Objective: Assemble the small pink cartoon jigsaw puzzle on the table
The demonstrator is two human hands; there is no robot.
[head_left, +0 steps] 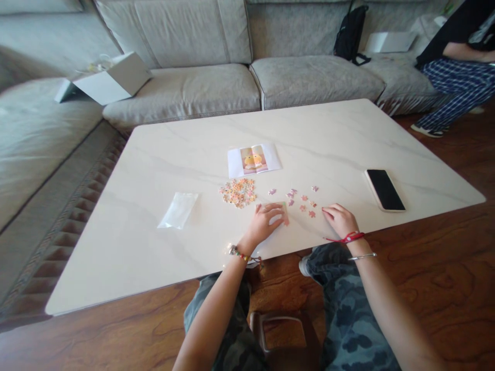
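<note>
My left hand (266, 220) lies with its fingers stretched over a joined strip of jigsaw pieces (285, 212), partly hiding it. To its right, my right hand (341, 220) rests at the table with thumb and fingers pinched together; whatever is between the fingertips is too small to make out. Several loose pink and purple jigsaw pieces (302, 198) are scattered between and beyond the hands. Left of them is a heap of orange and pink jigsaw pieces (238, 192). Behind the heap lies a creased reference picture (254, 159) showing yellow figures.
A clear plastic bag (178, 210) lies left on the white marbled table (154, 165). A phone (385, 190) is at the right. Beyond stands a grey sofa (185, 87) with a white box (112, 80) and a black backpack (350, 33). A person (456, 72) sits at far right.
</note>
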